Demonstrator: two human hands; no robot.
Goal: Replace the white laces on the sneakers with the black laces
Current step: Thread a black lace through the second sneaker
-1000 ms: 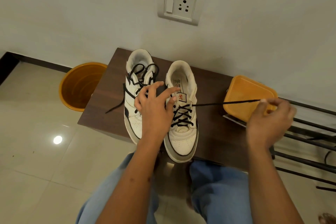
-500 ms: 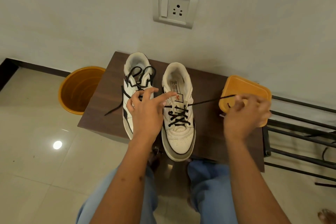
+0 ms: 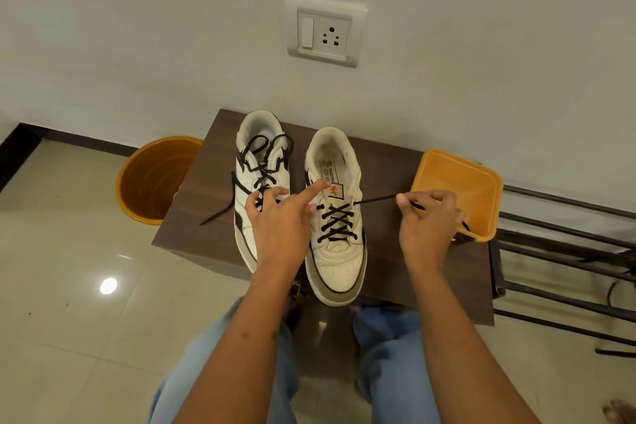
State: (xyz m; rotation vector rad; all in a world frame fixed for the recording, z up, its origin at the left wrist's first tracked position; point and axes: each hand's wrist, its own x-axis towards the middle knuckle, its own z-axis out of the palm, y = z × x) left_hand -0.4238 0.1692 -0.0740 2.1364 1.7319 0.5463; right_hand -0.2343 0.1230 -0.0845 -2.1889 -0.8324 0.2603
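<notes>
Two white sneakers stand side by side on a dark wooden table [image 3: 406, 272], toes toward me. The left sneaker [image 3: 256, 182] is fully laced in black, one lace end trailing off to the left. The right sneaker [image 3: 339, 217] has black lace [image 3: 335, 222] crossed through its lower eyelets. My left hand [image 3: 280, 217] lies between the shoes, index finger stretched onto the right sneaker's tongue. My right hand [image 3: 426, 217] pinches the free black lace end, which runs taut from a right-side eyelet.
An orange plastic container [image 3: 457, 189] sits on the table's right end, just behind my right hand. An orange bucket [image 3: 155, 179] stands on the tiled floor at the left. A black metal rack [image 3: 568, 251] adjoins the table on the right. A wall socket [image 3: 323, 33] is above.
My right hand has come in leftward toward the right sneaker, so the lace span between eyelet and fingers is shorter. My left hand has stayed on the shoe's tongue.
</notes>
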